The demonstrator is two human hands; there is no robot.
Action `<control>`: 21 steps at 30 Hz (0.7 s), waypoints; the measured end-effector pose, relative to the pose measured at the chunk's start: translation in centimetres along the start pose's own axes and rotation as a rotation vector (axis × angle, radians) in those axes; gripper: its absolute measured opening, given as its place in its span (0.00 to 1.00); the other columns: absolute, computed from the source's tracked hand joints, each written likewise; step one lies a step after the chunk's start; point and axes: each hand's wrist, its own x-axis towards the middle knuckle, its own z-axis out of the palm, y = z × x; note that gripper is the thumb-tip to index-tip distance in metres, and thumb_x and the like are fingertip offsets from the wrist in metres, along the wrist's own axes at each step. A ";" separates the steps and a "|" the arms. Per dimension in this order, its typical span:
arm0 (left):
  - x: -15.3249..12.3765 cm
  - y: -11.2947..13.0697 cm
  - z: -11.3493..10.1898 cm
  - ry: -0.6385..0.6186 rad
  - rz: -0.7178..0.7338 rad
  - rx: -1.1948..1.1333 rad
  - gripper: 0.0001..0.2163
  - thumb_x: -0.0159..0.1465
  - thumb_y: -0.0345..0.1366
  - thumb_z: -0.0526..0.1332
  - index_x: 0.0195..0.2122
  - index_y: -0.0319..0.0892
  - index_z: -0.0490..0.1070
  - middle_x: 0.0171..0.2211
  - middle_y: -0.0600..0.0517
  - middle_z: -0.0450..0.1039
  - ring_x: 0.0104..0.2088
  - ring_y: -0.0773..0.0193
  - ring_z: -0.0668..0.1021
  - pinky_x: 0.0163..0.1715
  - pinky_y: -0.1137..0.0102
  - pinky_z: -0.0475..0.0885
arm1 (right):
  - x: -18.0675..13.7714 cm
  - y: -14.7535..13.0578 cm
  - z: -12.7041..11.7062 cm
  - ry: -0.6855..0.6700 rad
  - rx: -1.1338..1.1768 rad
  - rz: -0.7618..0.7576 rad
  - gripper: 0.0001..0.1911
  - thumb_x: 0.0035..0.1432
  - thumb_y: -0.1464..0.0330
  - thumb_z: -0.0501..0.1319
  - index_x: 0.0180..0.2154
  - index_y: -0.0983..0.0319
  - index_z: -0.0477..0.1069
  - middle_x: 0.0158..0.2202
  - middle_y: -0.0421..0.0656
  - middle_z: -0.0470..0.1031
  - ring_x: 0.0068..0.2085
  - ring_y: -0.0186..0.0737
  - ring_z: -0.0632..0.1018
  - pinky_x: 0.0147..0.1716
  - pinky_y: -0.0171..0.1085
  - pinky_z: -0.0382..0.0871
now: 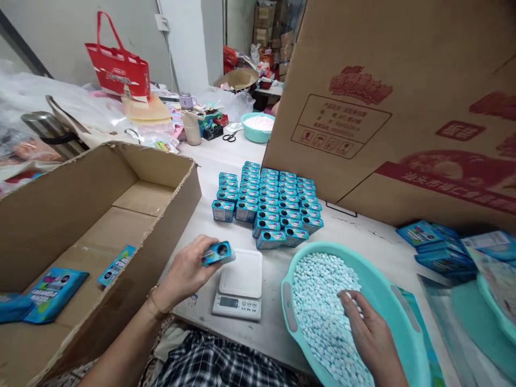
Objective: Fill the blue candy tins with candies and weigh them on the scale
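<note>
My left hand (pixel 189 270) is closed around a small blue box (pixel 216 251) with a dark round spot on its upper face. It holds the box just above the left side of a white kitchen scale (pixel 241 274). My right hand (pixel 371 328) reaches into a turquoise basin (pixel 379 263) of pale blue candies (pixel 322 301). Thumb and fingertips come together at the candy surface; whether they grip any candies is hidden. Behind the scale, rows of matching blue boxes (pixel 268 209) stand packed together on the table.
An open cardboard carton (pixel 161 215) on the left holds a few blue packs (pixel 56 293). A large printed carton (pixel 382 107) walls off the back right. Blue packets (pixel 439 247) pile up at right. Scissors (pixel 229 137) and another candy basin (pixel 256 134) sit farther back.
</note>
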 end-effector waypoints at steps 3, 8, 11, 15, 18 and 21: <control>1.6 1.5 2.2 -0.180 0.135 -0.029 0.13 0.61 0.32 0.61 0.48 0.47 0.68 0.42 0.51 0.71 0.42 0.60 0.75 0.41 0.69 0.69 | 0.1 0.6 -0.2 -0.022 0.233 0.067 0.20 0.58 0.49 0.58 0.39 0.59 0.70 0.27 0.37 0.65 0.26 0.35 0.65 0.25 0.33 0.62; 2.5 1.9 4.8 -0.340 0.192 0.064 0.19 0.59 0.31 0.63 0.52 0.46 0.66 0.46 0.48 0.71 0.46 0.56 0.75 0.46 0.64 0.71 | 1.5 2.3 -1.4 -0.050 0.336 0.101 0.19 0.60 0.50 0.56 0.38 0.59 0.68 0.26 0.36 0.61 0.23 0.33 0.62 0.22 0.34 0.59; 1.9 1.8 3.6 -0.208 0.193 -0.018 0.35 0.57 0.40 0.69 0.63 0.44 0.55 0.58 0.42 0.64 0.58 0.51 0.68 0.57 0.57 0.67 | 3.0 3.3 -1.7 -0.114 -0.143 0.021 0.20 0.61 0.51 0.52 0.41 0.59 0.70 0.33 0.43 0.71 0.33 0.43 0.73 0.33 0.39 0.66; 0.5 1.2 1.1 0.068 0.054 -0.213 0.35 0.58 0.43 0.68 0.65 0.49 0.55 0.60 0.45 0.64 0.60 0.53 0.68 0.58 0.57 0.67 | 3.8 4.2 0.6 -0.248 -0.567 -0.131 0.28 0.60 0.50 0.51 0.54 0.61 0.66 0.52 0.53 0.70 0.52 0.56 0.72 0.46 0.47 0.67; -0.8 0.3 0.5 0.222 -0.110 -0.339 0.27 0.60 0.40 0.66 0.60 0.48 0.63 0.53 0.47 0.71 0.53 0.56 0.74 0.53 0.60 0.72 | 2.9 4.2 3.3 -0.315 -0.640 -0.194 0.35 0.58 0.48 0.54 0.58 0.65 0.60 0.53 0.56 0.67 0.53 0.58 0.72 0.44 0.48 0.69; -1.7 -1.0 0.9 0.318 -0.221 -0.443 0.22 0.61 0.39 0.66 0.56 0.45 0.68 0.47 0.47 0.74 0.47 0.58 0.77 0.51 0.62 0.72 | 2.2 4.0 4.6 -0.347 -0.530 -0.209 0.26 0.63 0.51 0.50 0.53 0.62 0.63 0.51 0.54 0.69 0.50 0.54 0.74 0.43 0.46 0.69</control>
